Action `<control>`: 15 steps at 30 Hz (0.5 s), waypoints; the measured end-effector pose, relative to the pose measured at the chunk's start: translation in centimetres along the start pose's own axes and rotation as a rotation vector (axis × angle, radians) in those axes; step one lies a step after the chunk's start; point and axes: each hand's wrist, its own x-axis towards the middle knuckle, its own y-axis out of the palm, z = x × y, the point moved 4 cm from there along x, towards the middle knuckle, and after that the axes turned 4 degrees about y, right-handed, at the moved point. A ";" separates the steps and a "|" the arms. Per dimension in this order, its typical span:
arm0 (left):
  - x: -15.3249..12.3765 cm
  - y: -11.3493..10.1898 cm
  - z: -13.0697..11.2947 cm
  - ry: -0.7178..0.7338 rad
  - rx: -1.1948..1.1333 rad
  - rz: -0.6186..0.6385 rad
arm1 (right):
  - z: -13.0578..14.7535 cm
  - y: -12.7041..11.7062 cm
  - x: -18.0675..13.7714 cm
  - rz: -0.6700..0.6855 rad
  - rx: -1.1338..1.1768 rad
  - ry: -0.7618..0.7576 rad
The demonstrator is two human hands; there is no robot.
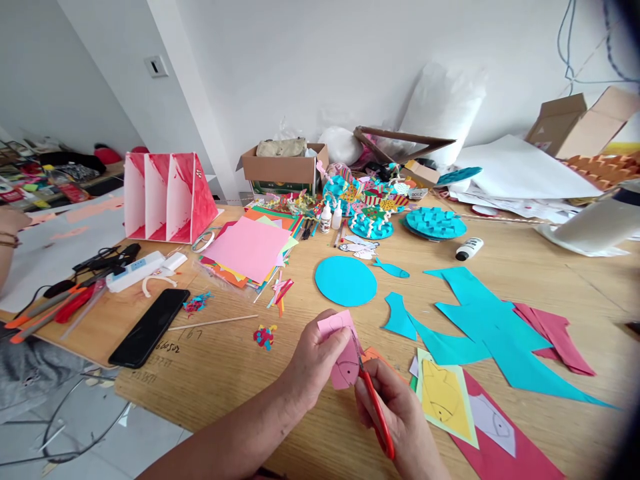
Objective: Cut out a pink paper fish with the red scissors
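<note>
Tabletop (220, 363); 2 hands (316, 353) (400, 413) hold scissors (376, 408) at pink paper (345, 373) edge.

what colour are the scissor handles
The scissor handles are red, best seen in the head view.

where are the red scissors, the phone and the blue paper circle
Red scissors (374, 398): head view, on the handle.
Phone (150, 328): head view, middle of its upper face.
Blue paper circle (345, 281): head view, its centre.

The left hand (313, 363) pinches, thumb uppermost, bare forearm (240, 413) slanting inward, and the right hand (403, 407) curls, the 2 close together.
</note>
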 end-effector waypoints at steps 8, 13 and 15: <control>0.1 0.0 0.2 -0.015 0.027 0.028 | -0.2 -0.2 0.0 0.003 -0.092 -0.034; 0.1 0.0 -0.1 -0.023 0.008 0.034 | -0.3 -0.2 0.0 -0.014 -0.126 -0.051; 0.2 0.0 -0.1 -0.024 0.006 0.038 | -0.3 -0.3 0.0 -0.014 -0.137 -0.061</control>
